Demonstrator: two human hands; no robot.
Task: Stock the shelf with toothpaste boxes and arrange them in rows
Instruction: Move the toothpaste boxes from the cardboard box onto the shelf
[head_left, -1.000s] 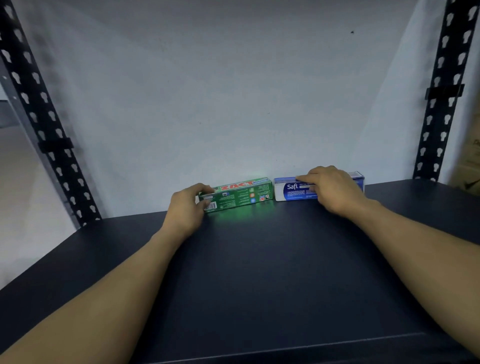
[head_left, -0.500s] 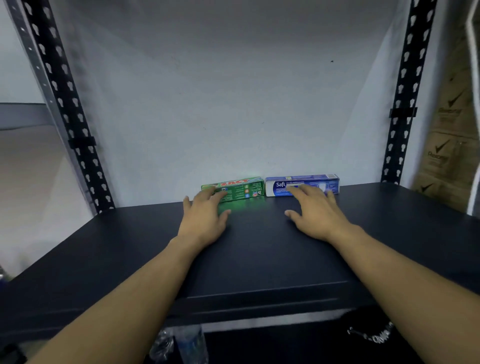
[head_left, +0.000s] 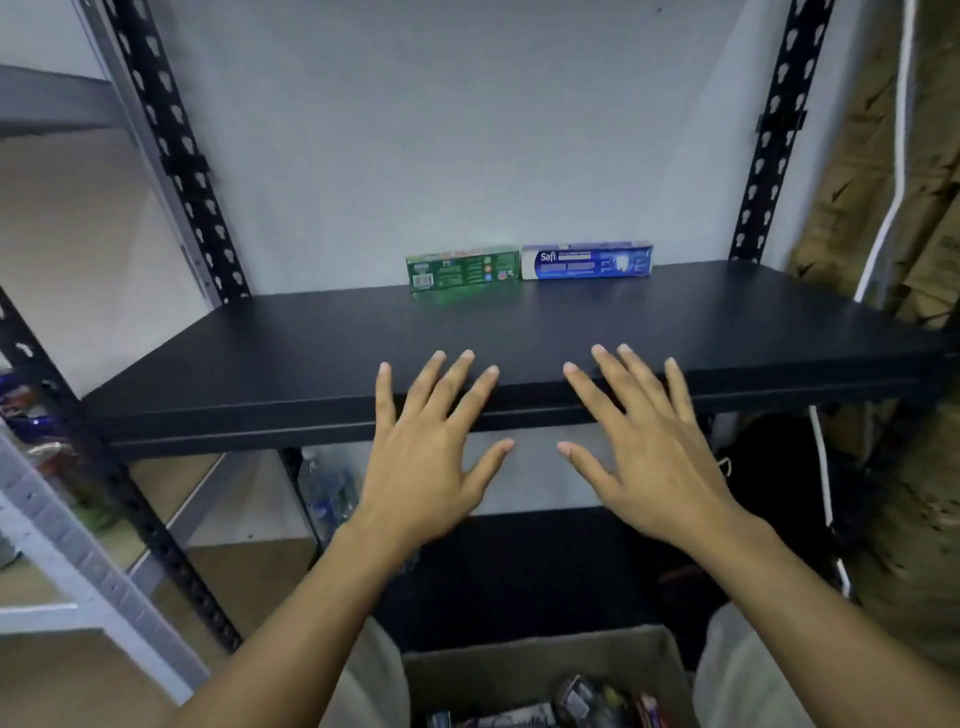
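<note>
- Though spread wide in the head view, grasps nothing: left hand (head_left: 431, 467), palm down, fingers (head_left: 457, 382) straight and released, tips over the front edge of the shelf (head_left: 311, 353); cannot tell whether touching it.
- Likewise empty: right hand (head_left: 660, 467), palm down, fingers splayed and released, tips over the same front edge, thumb aimed at the left thumb with a gap between.
- Lying at the back of the shelf, against the wall (head_left: 441, 130): green box (head_left: 462, 267), on a long side, barcode at its left end.
- Just right of it, end to end in one row: blue box (head_left: 587, 260) marked "Safi", on a long side too, a tooth picture near its right end; cannot tell whether touching or barely apart.
- Well apart from both hands, both boxes, with dark shelf surface between.
- Flanking the shelf: black perforated uprights (head_left: 176, 145), one at each back corner.
- Below the shelf, left of centre: clear bottle (head_left: 327, 493), blurred.
- At the bottom edge, between pale trouser legs (head_left: 748, 675): open carton (head_left: 519, 670) with mixed packets inside, too blurred to name.
- Off to the right: brown cardboard stack (head_left: 857, 208) and a white cable (head_left: 905, 104) hanging in front of it.
- Off to the left: grey rack (head_left: 78, 564) with colourful packets, blurred.
</note>
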